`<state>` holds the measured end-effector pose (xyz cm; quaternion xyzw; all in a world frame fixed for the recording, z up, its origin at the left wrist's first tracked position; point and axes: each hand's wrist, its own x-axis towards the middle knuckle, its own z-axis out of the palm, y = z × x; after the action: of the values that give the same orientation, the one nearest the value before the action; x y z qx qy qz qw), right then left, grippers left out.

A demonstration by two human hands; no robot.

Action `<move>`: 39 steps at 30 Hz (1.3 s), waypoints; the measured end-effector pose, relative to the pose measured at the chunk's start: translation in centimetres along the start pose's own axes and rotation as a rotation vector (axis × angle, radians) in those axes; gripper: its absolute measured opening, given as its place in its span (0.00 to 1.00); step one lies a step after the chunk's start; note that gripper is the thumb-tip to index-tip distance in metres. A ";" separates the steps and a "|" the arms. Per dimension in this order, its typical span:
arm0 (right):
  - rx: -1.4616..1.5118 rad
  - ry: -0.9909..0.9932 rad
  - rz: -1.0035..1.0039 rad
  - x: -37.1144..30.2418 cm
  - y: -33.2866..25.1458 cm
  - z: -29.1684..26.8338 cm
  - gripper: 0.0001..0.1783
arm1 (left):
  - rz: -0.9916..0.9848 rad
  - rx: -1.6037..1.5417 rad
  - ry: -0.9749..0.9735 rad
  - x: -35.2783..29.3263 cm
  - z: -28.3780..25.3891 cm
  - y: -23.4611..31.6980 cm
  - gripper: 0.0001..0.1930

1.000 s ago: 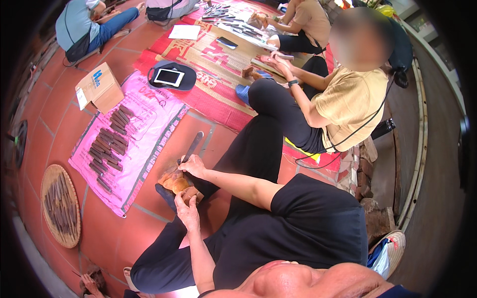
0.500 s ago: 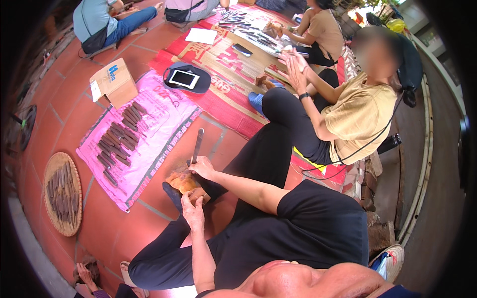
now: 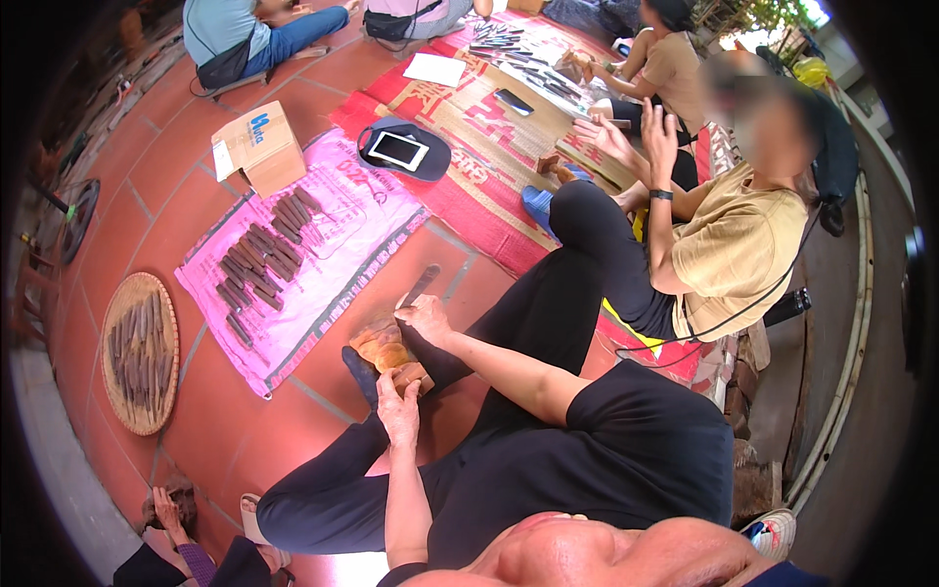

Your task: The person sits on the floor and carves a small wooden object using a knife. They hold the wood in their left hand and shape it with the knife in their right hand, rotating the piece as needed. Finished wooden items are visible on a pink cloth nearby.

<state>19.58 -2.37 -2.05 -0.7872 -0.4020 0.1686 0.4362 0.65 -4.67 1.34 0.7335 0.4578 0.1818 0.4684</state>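
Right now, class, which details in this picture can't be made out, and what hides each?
All in the head view:
Gripped end of the flat dark tool: covered by the right hand.
Part of the brown block: behind the fingers of the left hand.
Inside of the cardboard box: hidden by its walls.
Head of the blue-shirted person: cut off by the upper edge.

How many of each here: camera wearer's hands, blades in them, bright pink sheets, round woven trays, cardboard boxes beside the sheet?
Hands: 2 (left hand, right hand)
Blade: 1
Pink sheet: 1
Round woven tray: 1
Cardboard box: 1
Total: 6
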 end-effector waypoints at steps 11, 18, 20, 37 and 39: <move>0.647 -0.111 0.320 -0.1 1.5 0.3 0.06 | 0.047 0.012 0.008 -0.1 0.1 0.0 0.21; 0.729 -0.126 0.467 -0.7 1.8 -0.1 0.06 | 0.056 0.031 0.022 -0.1 0.2 -0.2 0.21; 0.713 -0.105 0.478 -1.0 2.2 0.2 0.06 | 0.058 0.022 0.021 -0.1 0.2 0.0 0.21; 0.509 -0.120 0.623 -0.4 2.0 1.4 0.09 | 0.032 0.017 0.022 -0.1 0.2 0.0 0.21; 0.465 -0.112 0.626 -0.5 2.1 1.9 0.09 | 0.047 0.015 0.025 -0.1 0.3 -0.2 0.21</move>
<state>19.15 -2.31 -4.88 -0.7417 -0.1168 0.4225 0.5077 0.75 -4.88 1.04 0.7452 0.4478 0.1984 0.4526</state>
